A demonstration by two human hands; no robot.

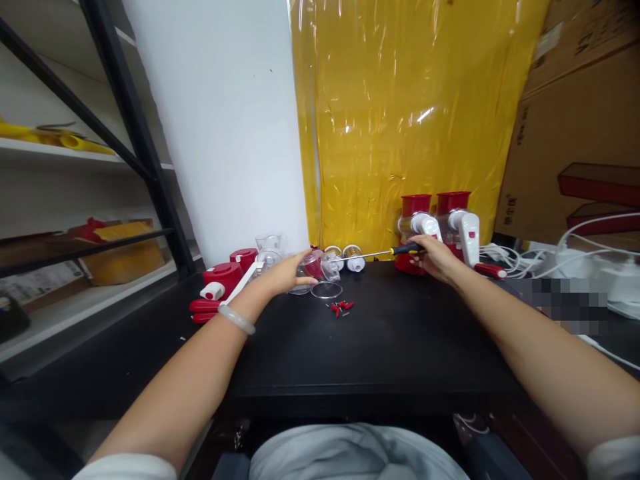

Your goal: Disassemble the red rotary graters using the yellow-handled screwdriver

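My right hand [434,259] grips a screwdriver [404,249] by its dark handle with yellow bands. Its long shaft points left, and the tip reaches a clear plastic housing [330,268]. Around that housing's left side is my left hand [289,272], with thumb and fingers closed on it; part of the housing is hidden behind the hand. A round, clear rim [327,290] faces me just below. In front of it lie small red pieces and screws [341,308] on the black table [380,347]. Whether the tip sits in a screw is too small to tell.
Two red and white rotary graters [416,223] stand at the back right, beside white cables [520,260]. Red bases [223,277] and clear parts [271,245] crowd the left. White-ended drums [354,259] lie behind the housing. A black shelf frame [135,147] rises at left.
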